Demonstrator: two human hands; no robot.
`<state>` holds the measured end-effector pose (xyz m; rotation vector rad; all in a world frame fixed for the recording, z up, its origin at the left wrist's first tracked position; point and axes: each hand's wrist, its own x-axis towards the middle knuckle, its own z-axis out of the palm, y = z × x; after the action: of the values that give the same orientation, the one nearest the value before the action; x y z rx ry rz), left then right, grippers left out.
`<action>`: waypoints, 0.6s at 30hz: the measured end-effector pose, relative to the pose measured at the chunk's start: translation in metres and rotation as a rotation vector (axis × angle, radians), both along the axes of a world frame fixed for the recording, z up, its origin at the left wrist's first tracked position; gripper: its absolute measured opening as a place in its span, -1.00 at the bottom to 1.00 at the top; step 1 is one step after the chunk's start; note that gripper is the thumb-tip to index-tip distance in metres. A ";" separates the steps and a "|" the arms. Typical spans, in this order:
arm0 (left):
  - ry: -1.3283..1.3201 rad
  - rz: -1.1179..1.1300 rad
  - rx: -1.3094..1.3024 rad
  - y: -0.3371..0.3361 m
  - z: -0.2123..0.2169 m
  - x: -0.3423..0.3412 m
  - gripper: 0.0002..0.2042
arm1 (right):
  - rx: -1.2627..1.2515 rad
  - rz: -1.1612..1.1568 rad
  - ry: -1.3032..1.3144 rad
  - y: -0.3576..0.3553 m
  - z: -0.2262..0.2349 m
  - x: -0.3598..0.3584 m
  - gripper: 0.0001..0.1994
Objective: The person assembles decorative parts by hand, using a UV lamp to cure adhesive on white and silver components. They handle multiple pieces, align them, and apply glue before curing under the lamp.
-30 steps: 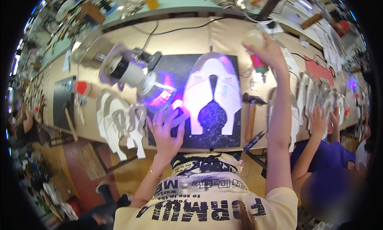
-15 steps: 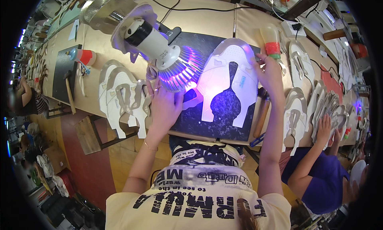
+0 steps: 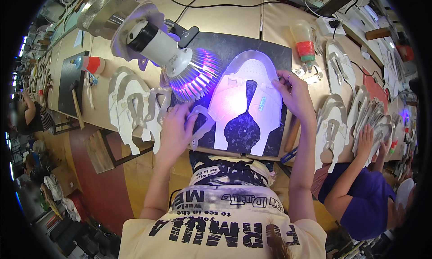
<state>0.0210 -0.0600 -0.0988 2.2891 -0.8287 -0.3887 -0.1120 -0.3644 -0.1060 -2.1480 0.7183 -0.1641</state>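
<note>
White shoe upper (image 3: 245,101) lies flat on the dark mat (image 3: 274,52) at the desk's (image 3: 234,20) middle, lit violet by the lamp (image 3: 191,72) hanging just over its left side. Right hand (image 3: 292,95) presses the upper's right edge, fingers spread flat. Left hand (image 3: 175,126) pinches a small white cut piece (image 3: 202,124) (loop-shaped) just beside the upper's lower left. Stacked uppers (image 3: 135,108) wait left of the mat.

white shoe upper (image 3: 245,104), flat, violet-lit
</note>
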 end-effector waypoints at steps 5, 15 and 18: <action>0.362 -0.160 -0.184 0.030 0.069 0.001 -0.91 | -0.075 -0.021 -0.029 0.007 0.002 0.001 -0.67; 1.392 -0.220 -0.546 -0.021 0.089 -0.032 -0.83 | 0.857 0.377 -0.457 0.080 0.060 -0.043 -0.27; 1.366 -0.171 -0.466 -0.028 0.078 -0.043 -0.83 | 1.003 0.266 -0.515 0.103 0.066 -0.061 -0.40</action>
<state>-0.0215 -0.0877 -0.0211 1.0720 -0.2991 -1.4175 -0.1732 -0.2609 -0.0403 -1.1385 0.1282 -0.1578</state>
